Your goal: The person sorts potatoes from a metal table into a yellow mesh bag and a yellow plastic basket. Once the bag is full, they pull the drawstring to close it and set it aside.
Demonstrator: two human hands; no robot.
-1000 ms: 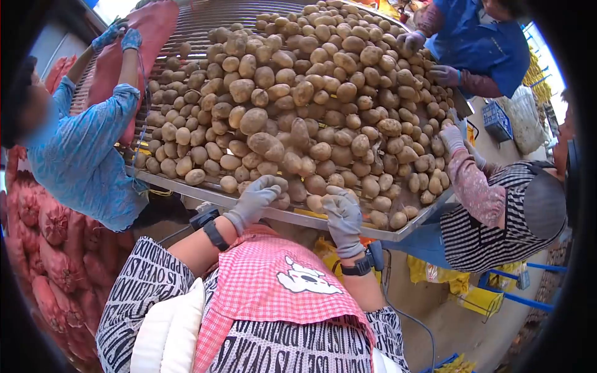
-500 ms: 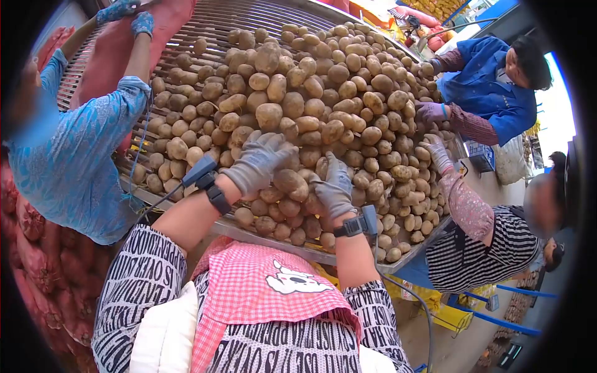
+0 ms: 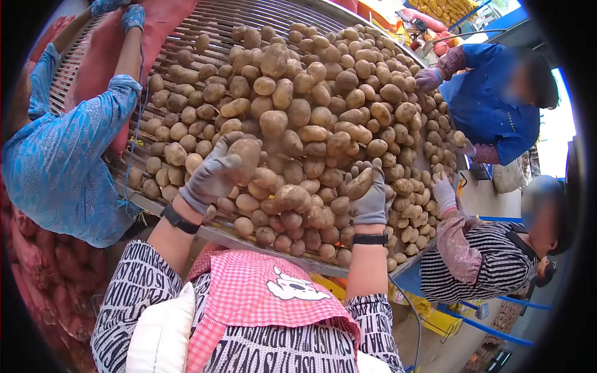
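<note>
A broad heap of brown potatoes [image 3: 320,115] lies on a slatted metal table [image 3: 249,15] before me. My left hand [image 3: 210,181], in a grey glove, is closed around a large potato [image 3: 244,154] near the heap's front left. At the front right, my right hand [image 3: 371,202], gloved alike, grips a smaller oblong potato [image 3: 359,184] between thumb and fingers. Loose potatoes lie under and between both hands. Dark bands circle both my wrists.
At the left, a person in blue patterned clothes [image 3: 68,161] handles a red sack [image 3: 134,50]. Across the right side stand a person in a blue jacket [image 3: 491,93] and another in stripes [image 3: 479,252]. Red sacks [image 3: 50,280] are stacked at lower left.
My hands have moved apart, the left one leftward and the right one rightward, and each now holds a potato. The blue-jacketed person has drawn a hand back with a potato.
</note>
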